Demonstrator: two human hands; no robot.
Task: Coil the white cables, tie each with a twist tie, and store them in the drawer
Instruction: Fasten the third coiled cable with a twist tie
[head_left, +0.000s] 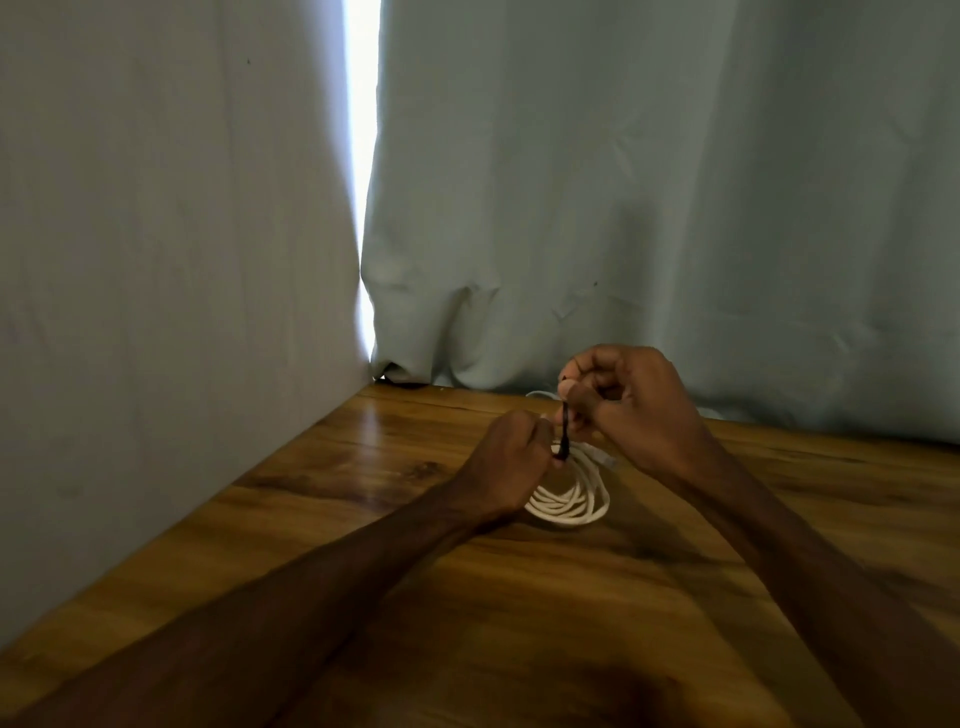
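The coiled white cable lies on the tabletop; at its far edge the left hand and right hand each pinch an end of the black twist tie, probably to bind the loops.

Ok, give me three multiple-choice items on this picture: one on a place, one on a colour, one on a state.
1. Where is the coiled cable? A in a drawer; B on a chair; C over the wooden table.
2. What colour is the twist tie? A white; B black; C red.
3. What are the left hand and right hand doing? A pinching the twist tie; B lying flat; C hanging idle.

Answers: C, its loops show against the wood. B, it looks dark against the white cable. A, the fingers of both hands curl onto the tie, one at each end.
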